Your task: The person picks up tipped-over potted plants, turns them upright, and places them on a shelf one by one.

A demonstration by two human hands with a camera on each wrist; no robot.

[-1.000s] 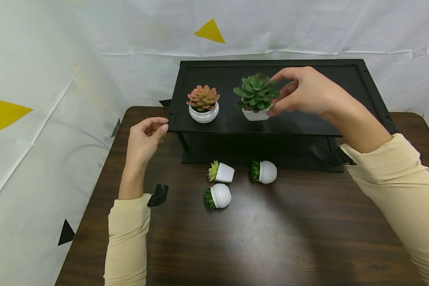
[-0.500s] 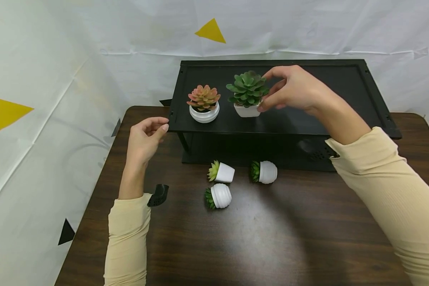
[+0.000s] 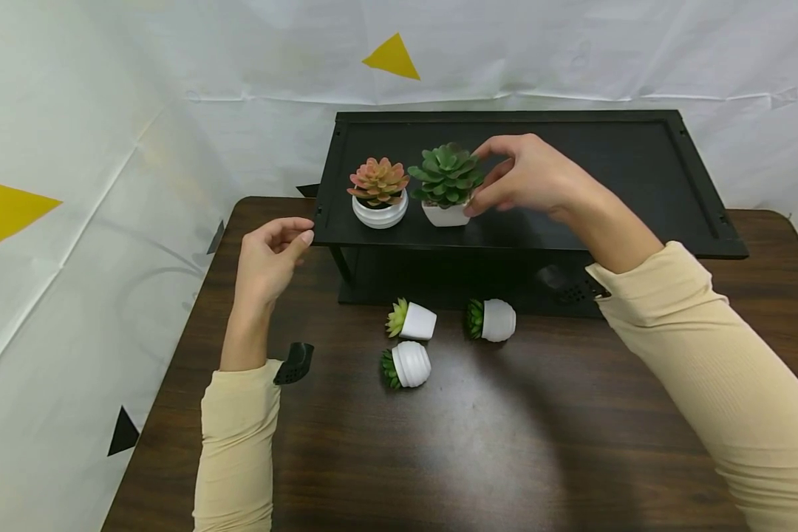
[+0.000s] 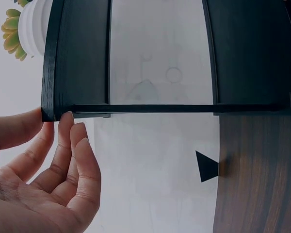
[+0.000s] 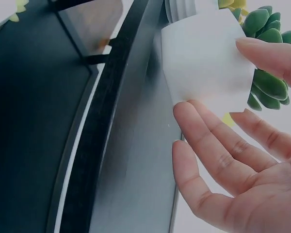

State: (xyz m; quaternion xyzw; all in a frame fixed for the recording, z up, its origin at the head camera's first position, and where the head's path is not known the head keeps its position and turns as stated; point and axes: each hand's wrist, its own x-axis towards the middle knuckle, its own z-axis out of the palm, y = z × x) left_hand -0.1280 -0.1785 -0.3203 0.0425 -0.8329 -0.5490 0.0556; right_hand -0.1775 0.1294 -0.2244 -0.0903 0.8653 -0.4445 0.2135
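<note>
At the left front corner of a black two-tier shelf (image 3: 612,177), my left hand (image 3: 266,260) pinches the top board's edge, thumb above and fingers below in the left wrist view. My right hand (image 3: 539,176) grips a green succulent (image 3: 447,176) by its square white pot (image 5: 208,63), thumb on one side and fingers on the other. The pot is upright at the top board; I cannot tell whether its base touches. Just left of it, an orange-pink succulent (image 3: 379,182) stands in a round white pot (image 3: 380,213).
On the brown table (image 3: 346,458) before the shelf lie three small potted succulents on their sides: a light-green one (image 3: 417,322), a ribbed-pot one (image 3: 411,364) and a round-pot one (image 3: 497,321). White sheeting (image 3: 273,52) stands behind and at the left.
My right hand has carried the green succulent leftward over the top board, close to the orange-pink one, and lowered it slightly. My left hand has stayed on the shelf's corner.
</note>
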